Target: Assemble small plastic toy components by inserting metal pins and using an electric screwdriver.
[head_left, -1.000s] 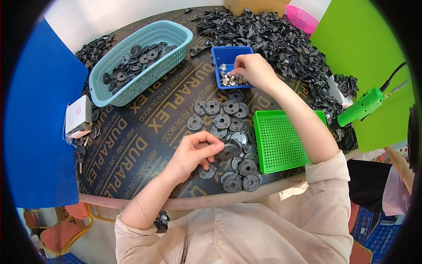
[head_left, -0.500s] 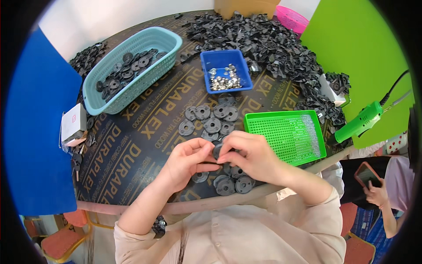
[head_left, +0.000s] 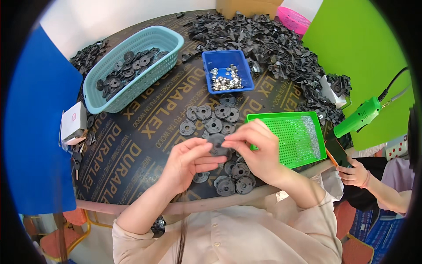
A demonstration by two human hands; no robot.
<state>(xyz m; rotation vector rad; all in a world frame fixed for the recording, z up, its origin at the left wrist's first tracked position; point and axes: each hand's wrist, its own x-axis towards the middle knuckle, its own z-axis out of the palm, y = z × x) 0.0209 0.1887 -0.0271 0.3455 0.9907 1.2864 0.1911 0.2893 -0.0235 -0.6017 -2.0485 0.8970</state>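
A round black plastic disc (head_left: 216, 144) is held up over the table, its face toward me and a little blurred. My left hand (head_left: 191, 159) grips its left edge between thumb and fingers. At the disc's right edge, my right hand (head_left: 254, 145) pinches with thumb and fingertips; whether a small part sits in that pinch is hidden. Beyond the hands lies a group of similar black discs (head_left: 213, 125), several with a centre hole. More black discs (head_left: 226, 186) rest close to the table's near edge, below my right hand.
A blue tray (head_left: 228, 89) holds shiny metal parts. Right of my hands is a green perforated tray (head_left: 281, 115) with small silvery pieces. A teal basket (head_left: 132, 94) contains black discs. Black parts (head_left: 272, 44) are heaped behind. A green electric screwdriver (head_left: 358, 118) hangs right, near another person's hand (head_left: 354, 172) holding a phone.
The disc has turned from nearly edge-on to face me. My right hand has shifted slightly right and up. The other person's phone has moved up and left, toward the table.
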